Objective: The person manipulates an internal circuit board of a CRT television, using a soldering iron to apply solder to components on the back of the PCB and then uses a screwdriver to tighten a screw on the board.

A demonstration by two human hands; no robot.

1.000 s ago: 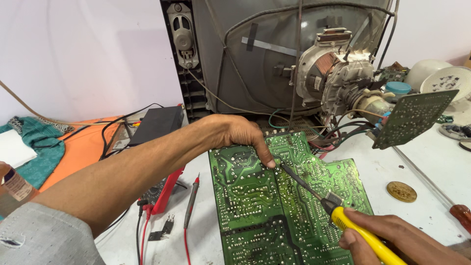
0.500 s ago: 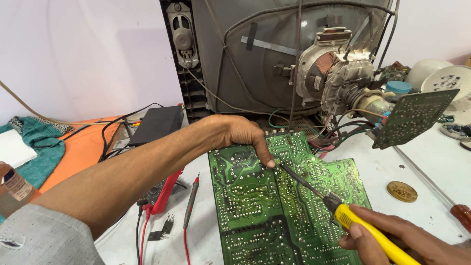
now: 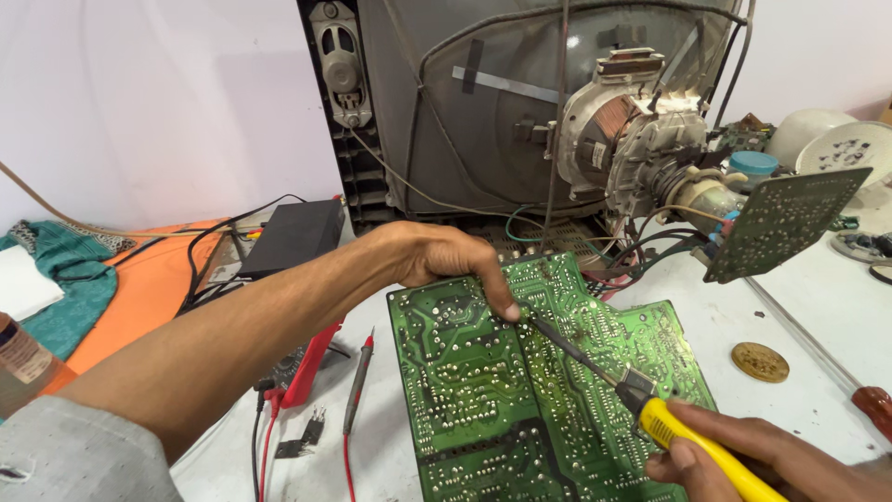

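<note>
I have my right hand (image 3: pixel 780 460) closed round the yellow-handled soldering iron (image 3: pixel 641 409); its long axis runs up and left from that grip, the tip meeting the green circuit board (image 3: pixel 483 390) right under my left fingertips (image 3: pixel 506 310). My left hand (image 3: pixel 437 256), nearer the joint, presses the board's upper edge, fingers curled, holding nothing I can make out; compared with a second ago, the right hand has crept further up the handle, the tip unmoved.

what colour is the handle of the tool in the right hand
Yellow: the soldering iron handle in the right hand, seen in the head view, the only one.
</note>
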